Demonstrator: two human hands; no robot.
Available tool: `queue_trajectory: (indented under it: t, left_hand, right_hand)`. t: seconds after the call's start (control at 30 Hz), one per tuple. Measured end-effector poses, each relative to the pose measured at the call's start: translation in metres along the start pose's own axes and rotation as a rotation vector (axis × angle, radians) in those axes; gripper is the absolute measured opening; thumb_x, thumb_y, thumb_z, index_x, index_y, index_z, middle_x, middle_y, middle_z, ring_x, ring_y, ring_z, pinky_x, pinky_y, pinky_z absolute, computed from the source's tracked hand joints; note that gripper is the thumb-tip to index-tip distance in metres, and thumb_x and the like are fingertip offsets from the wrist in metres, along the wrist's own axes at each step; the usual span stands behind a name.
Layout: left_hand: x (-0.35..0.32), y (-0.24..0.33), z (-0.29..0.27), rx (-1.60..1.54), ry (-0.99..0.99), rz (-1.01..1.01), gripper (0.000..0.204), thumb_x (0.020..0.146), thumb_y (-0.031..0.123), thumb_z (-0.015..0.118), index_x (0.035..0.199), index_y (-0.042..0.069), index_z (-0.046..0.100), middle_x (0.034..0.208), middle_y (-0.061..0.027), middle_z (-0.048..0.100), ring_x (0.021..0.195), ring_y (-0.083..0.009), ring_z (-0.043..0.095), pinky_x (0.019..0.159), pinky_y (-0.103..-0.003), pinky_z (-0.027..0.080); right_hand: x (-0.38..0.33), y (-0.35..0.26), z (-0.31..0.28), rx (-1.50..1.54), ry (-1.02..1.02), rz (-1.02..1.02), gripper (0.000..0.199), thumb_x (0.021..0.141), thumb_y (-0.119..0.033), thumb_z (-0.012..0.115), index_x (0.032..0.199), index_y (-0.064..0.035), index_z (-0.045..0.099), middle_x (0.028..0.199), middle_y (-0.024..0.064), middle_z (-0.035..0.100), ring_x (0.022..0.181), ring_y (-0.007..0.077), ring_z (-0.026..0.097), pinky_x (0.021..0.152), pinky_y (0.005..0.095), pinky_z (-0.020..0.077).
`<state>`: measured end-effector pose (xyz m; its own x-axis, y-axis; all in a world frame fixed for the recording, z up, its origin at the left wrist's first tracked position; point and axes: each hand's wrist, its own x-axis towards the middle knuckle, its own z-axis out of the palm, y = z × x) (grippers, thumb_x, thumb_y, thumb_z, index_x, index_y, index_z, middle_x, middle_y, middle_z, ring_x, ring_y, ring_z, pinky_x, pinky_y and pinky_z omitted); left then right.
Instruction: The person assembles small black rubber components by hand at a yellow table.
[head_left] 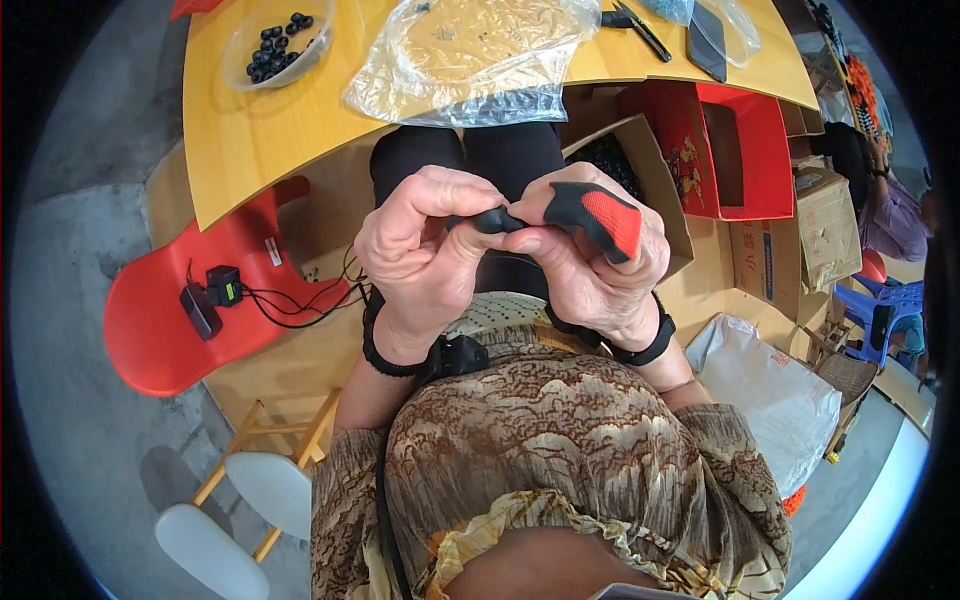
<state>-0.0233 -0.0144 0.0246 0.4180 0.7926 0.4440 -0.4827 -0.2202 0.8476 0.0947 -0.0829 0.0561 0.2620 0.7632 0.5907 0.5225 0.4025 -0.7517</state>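
The left hand (pixel 425 235) and the right hand (pixel 585 255) meet above the lap, before the near edge of the table (pixel 225 140). Between them is a small black piece (pixel 493 219), off the table. The left thumb and forefinger are pressed together and pinch this piece; the right thumb and fingertips close on its other end. Because the fingers cover it partly, I cannot tell whether it is one piece or two joined. A black and red cloth cover (pixel 610 222) sits over a finger of the right hand, and each wrist wears a black band.

To the left of the hands stands a red chair (pixel 150 340); two black adapters (pixel 222 285) lie around the middle of its seat, and their cables (pixel 300 310) run over its right edge. To the right, under the table's near edge, an open carton (pixel 670 215) holds many black bits.

On the table, a clear plastic bag (pixel 470 60) hangs slightly over the middle of the near edge. A dark phone (pixel 706 45) lies close to the right end of this edge. Farther, toward the left edge, a clear bowl (pixel 238 62) contains black beads (pixel 268 60).
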Motion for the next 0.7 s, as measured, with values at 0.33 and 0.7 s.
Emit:
queue_trajectory:
  t: [0.33,0.7]
  left_hand:
    - [0.0027,0.0004,-0.0052,-0.015,-0.055,-0.062,0.012,0.075,-0.002,0.066,0.082,-0.003,0.057,0.079,-0.0097,0.059,0.067,-0.0100,0.056,0.058,-0.020,0.048]
    - [0.0004,-0.0021,-0.0055,0.054,-0.082,0.015,0.015,0.073,0.001,0.069,0.081,-0.002,0.057,0.078,-0.0079,0.059,0.066,-0.0106,0.056,0.057,-0.021,0.045]
  right_hand:
    - [-0.0010,0.0062,-0.0030,0.159,-0.016,0.075,0.019,0.066,0.000,0.072,0.080,-0.0014,0.059,0.069,0.0073,0.059,0.060,0.0189,0.058,0.052,0.0250,0.0459]
    - [-0.0035,0.0006,-0.0014,0.296,-0.065,0.257,0.012,0.068,0.002,0.068,0.075,-0.0015,0.059,0.070,0.0062,0.056,0.062,0.0150,0.056,0.055,0.0239,0.0438]
